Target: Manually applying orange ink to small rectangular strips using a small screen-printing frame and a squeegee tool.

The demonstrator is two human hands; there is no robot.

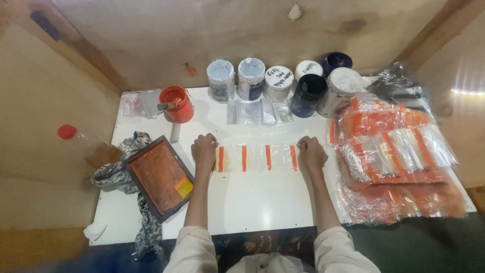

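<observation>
On the white worktop (252,202), head view: strip of clear bags with orange stripes (256,157) laid flat at centre, long axis running 9 to 3 o'clock, stripes pointing 12 to 6. Left hand (204,150) pressing the 9 o'clock end, right hand (310,153) the 3 o'clock end, fingers curled down on it, probably to hold it taut and straight. Orange-inked printing screen (159,177) kept at 9 o'clock, paint jars (283,83) at 12, heap of printed bags (394,162) at 3.

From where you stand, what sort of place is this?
Probably a small screen-printing workbench: a wooden-framed printing screen stained orange, round tubs of ink along the back, and a row of clear plastic bags with orange stripes under both hands.
</observation>
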